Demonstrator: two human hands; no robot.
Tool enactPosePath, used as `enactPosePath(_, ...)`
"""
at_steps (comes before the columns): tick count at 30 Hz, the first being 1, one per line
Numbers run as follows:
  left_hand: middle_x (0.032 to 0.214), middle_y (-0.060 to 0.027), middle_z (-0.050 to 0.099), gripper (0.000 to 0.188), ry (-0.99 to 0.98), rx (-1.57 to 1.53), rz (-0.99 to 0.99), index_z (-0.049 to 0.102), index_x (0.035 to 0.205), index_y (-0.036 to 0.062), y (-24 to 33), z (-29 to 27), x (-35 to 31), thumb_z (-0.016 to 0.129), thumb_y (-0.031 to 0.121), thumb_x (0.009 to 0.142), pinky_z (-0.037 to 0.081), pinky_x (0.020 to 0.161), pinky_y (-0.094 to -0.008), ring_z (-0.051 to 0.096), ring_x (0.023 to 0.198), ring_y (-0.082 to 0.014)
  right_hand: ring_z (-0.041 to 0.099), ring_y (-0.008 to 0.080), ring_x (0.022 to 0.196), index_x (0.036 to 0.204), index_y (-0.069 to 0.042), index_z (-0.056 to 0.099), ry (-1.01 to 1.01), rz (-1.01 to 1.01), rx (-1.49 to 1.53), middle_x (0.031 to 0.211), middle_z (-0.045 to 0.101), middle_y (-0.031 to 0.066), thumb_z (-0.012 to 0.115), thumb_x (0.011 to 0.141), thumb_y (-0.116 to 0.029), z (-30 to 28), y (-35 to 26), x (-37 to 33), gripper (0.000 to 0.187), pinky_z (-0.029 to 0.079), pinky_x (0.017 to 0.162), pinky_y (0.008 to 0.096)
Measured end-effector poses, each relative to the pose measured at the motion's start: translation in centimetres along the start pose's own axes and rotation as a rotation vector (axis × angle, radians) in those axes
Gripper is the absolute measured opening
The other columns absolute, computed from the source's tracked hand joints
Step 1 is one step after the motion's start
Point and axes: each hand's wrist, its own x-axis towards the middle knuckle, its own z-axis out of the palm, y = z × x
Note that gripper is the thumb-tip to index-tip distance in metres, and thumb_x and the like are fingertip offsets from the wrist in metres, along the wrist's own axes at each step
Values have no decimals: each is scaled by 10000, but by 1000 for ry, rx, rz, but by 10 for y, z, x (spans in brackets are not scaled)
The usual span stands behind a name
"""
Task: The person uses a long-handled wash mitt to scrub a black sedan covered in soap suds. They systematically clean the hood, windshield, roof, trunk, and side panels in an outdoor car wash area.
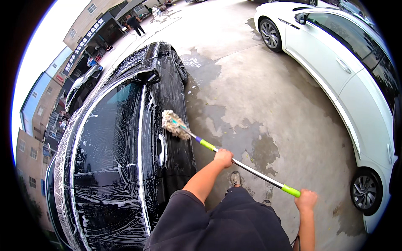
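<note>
A long-handled car wash mop point(251, 170) slants across the view, its shaggy beige head point(176, 124) against the side of a black car point(176, 152) just ahead of the door handle point(161, 150). White soap suds streak the car's windows, roof and hood. My left hand point(224, 157) is wrapped round the silver pole near its upper green grip. At the other end, my right hand point(307, 199) is closed on the pole's end, beside the lower green grip.
A white car point(335, 71) stands on the right. Wet patches point(247, 138) mark the concrete between the cars. Far off at the upper left are a person point(135, 25) in dark clothes, another car point(83, 85) and buildings point(37, 154).
</note>
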Motion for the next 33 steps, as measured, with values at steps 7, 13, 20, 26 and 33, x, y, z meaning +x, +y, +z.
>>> enactPosePath(7, 974, -116, 768, 276, 30, -50, -7, 789, 924, 139, 29, -2, -26, 745, 402, 852, 543, 956, -459, 716, 1047, -309, 702, 360, 697, 701, -116, 707, 5, -43, 19, 736, 720, 131, 811, 641, -222, 9, 45, -4, 160, 540, 697, 475)
enactPosePath(13, 893, -149, 756, 259, -149, -358, 262, 727, 985, 121, 170, 47, -93, 711, 348, 860, 588, 772, -511, 746, 869, -370, 670, 381, 705, 591, -114, 654, -63, -72, -67, 694, 681, 145, 766, 614, -197, 26, 217, -49, 142, 496, 680, 504)
enactPosePath(20, 828, -172, 722, 341, -232, -533, 499, 650, 1075, 117, 209, 61, -119, 663, 432, 945, 552, 723, -559, 722, 829, -417, 627, 342, 865, 631, -123, 642, 56, -21, 13, 763, 665, 113, 747, 571, -64, 59, 286, -59, 135, 462, 903, 499)
enactPosePath(26, 829, -172, 728, 345, -122, -426, 331, 679, 922, 112, 147, 4, -43, 701, 457, 907, 561, 706, -555, 719, 805, -413, 612, 357, 852, 651, -83, 641, 295, 48, 0, 767, 656, 130, 742, 617, -29, 15, 205, 35, 119, 464, 891, 468)
enactPosePath(33, 1013, -114, 767, 242, -4, -57, -32, 778, 951, 163, -37, -32, 48, 721, 380, 863, 542, 1007, -491, 723, 1052, -332, 721, 366, 773, 741, -98, 708, -137, 114, -52, 800, 734, 134, 766, 703, -130, -31, -6, 114, 77, 558, 748, 484)
